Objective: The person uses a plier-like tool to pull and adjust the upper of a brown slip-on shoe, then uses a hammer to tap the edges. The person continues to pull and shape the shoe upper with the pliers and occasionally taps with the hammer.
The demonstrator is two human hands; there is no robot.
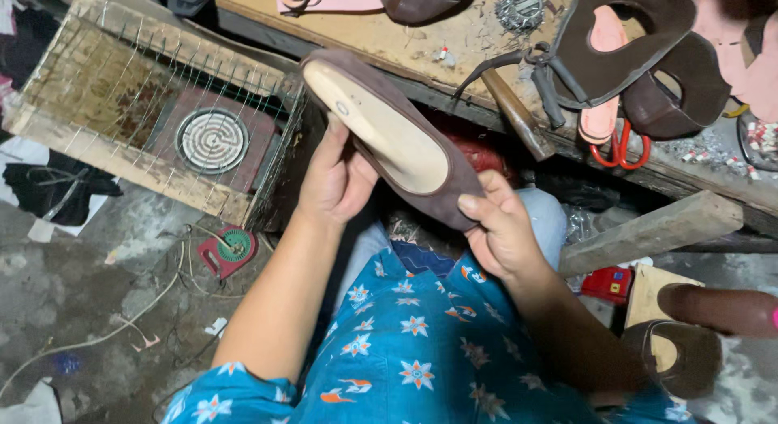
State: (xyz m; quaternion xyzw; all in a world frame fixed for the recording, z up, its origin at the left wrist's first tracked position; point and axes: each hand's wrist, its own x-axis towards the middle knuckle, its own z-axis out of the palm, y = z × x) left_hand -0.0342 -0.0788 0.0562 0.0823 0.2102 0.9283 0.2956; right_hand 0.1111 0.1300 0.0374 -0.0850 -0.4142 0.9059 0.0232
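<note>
I hold a brown suede shoe upper stretched over a cream-soled last (389, 132), sole side up, above my lap. My left hand (334, 177) grips its left side, fingers reaching up along the edge. My right hand (498, 225) clasps the toe end, thumb pressed on the brown suede rim. My blue flower-print garment (405, 351) fills the lower middle.
A wire-covered wooden box with a coil heater (212, 139) stands at left. The worn wooden bench (454, 47) behind carries brown uppers (640, 43), red-handled scissors (620, 149), a hammer handle (510, 112) and scattered nails. Another brown shoe on a last (689, 343) sits at lower right. Cables cross the concrete floor.
</note>
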